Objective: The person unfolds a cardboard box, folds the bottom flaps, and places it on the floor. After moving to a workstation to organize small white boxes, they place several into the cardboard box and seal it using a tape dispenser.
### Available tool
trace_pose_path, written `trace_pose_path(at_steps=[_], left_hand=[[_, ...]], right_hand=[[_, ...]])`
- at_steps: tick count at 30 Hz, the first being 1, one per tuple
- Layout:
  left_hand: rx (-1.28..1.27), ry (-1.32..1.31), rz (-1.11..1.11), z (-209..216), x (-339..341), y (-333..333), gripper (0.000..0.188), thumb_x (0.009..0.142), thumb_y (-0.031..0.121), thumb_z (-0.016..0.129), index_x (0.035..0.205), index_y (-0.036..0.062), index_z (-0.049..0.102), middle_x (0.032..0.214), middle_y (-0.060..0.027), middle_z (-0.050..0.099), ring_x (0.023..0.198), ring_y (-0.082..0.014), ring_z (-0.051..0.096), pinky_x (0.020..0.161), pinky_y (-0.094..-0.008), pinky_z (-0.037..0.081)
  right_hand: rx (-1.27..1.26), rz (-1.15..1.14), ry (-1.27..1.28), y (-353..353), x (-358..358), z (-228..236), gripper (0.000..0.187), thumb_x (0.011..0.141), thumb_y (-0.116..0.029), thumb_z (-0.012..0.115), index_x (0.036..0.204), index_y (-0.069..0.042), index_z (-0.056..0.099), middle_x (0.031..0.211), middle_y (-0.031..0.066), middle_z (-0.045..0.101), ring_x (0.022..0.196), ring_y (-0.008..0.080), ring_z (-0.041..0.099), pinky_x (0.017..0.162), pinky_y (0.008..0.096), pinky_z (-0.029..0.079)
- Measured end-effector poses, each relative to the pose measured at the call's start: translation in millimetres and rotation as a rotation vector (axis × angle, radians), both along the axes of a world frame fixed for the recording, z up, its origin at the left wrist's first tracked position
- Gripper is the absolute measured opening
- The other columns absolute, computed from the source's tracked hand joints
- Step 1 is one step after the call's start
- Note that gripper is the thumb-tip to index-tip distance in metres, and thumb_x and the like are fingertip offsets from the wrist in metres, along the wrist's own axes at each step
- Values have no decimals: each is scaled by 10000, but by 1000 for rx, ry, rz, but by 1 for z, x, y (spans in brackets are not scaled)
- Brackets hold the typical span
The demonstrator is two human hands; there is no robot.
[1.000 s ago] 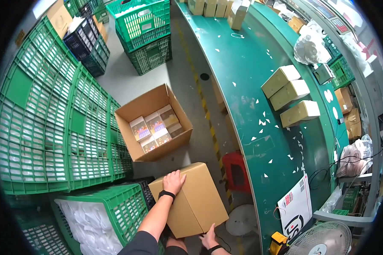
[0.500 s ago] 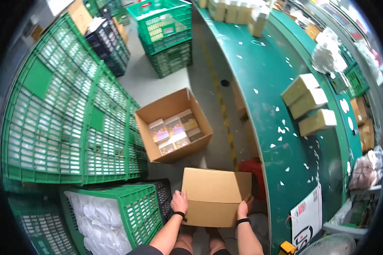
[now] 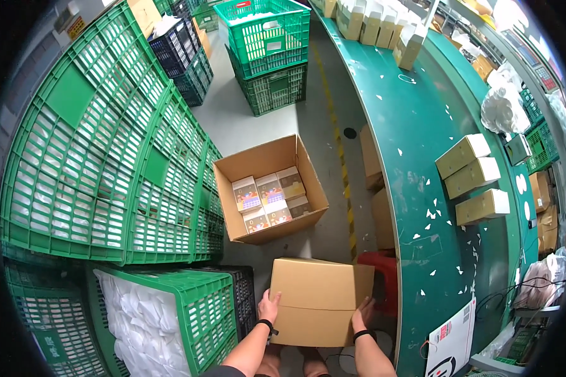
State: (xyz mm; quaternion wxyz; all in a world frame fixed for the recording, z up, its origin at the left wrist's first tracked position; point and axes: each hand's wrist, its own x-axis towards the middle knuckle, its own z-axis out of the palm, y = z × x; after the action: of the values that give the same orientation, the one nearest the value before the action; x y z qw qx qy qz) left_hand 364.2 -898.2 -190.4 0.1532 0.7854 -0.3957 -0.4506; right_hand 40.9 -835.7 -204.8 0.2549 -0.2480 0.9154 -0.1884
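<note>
A brown cardboard box (image 3: 321, 301) with its top flaps folded together is held between my two hands, low and close in front of me. My left hand (image 3: 269, 308) presses against its left side, thumb over the edge. On the opposite side, my right hand (image 3: 361, 315) grips the box, its fingers partly hidden behind the side. Just beyond stands a larger open carton (image 3: 233, 220) on the floor. Inside that carton lie several small printed boxes (image 3: 271, 192), packed side by side at two heights.
Tall green crates (image 3: 100, 163) line the left. A green crate (image 3: 201, 314) with white bags stands near my left arm. Stacked crates (image 3: 270, 50) stand farther ahead. A long green table (image 3: 415, 213) runs along the right, carrying several narrow boxes (image 3: 471, 179). A red stool (image 3: 383, 283) sits beside the table.
The view has shifted, so the surroundings sit farther right in the picture. Both hands still hold the cardboard box, which appears slightly lower. My right hand's fingers look more extended along its side.
</note>
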Motion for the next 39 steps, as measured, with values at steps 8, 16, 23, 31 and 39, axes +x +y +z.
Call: trace_pose_path(at_steps=[8, 16, 23, 31, 39], left_hand=[[33, 41, -37, -10, 7, 2, 649, 932, 543, 555, 1384, 83, 480, 1240, -249, 609, 1163, -423, 566, 969, -465, 454], [24, 25, 31, 23, 3, 28, 634, 925, 575, 535, 1380, 135, 502, 1198, -236, 637, 1115, -439, 588, 945, -482, 466], [30, -32, 41, 70, 9, 76, 633, 907, 596, 542, 1357, 151, 539, 1172, -231, 649, 1100, -429, 603, 918, -491, 480], [-9, -91, 117, 129, 22, 177, 640, 915, 585, 538, 1354, 118, 539, 1195, -233, 639, 1104, -430, 599, 922, -493, 481], [-161, -153, 199, 142, -11, 292, 633, 940, 556, 526, 1343, 68, 531, 1155, -252, 648, 1068, -438, 609, 882, -483, 494]], right_hand=[[-48, 69, -162, 10, -17, 2, 633, 1017, -528, 358, 1330, 9, 480, 1243, 287, 579, 1139, 442, 552, 955, 475, 430], [-36, -15, -499, 46, -23, 18, 724, 999, -585, 397, 1351, 42, 482, 1321, 169, 583, 1212, 290, 533, 1032, 367, 383], [-74, -269, -553, 92, 15, 105, 732, 990, -602, 399, 1359, 22, 503, 1348, 135, 567, 1225, 241, 512, 1056, 343, 367], [15, -158, -540, 167, 18, 129, 768, 979, -625, 396, 1300, 55, 552, 1302, 159, 599, 1171, 254, 555, 1018, 339, 399], [-144, -20, -370, 253, -9, 94, 862, 954, -698, 330, 1302, 57, 558, 1293, 172, 613, 1195, 304, 561, 1007, 349, 409]])
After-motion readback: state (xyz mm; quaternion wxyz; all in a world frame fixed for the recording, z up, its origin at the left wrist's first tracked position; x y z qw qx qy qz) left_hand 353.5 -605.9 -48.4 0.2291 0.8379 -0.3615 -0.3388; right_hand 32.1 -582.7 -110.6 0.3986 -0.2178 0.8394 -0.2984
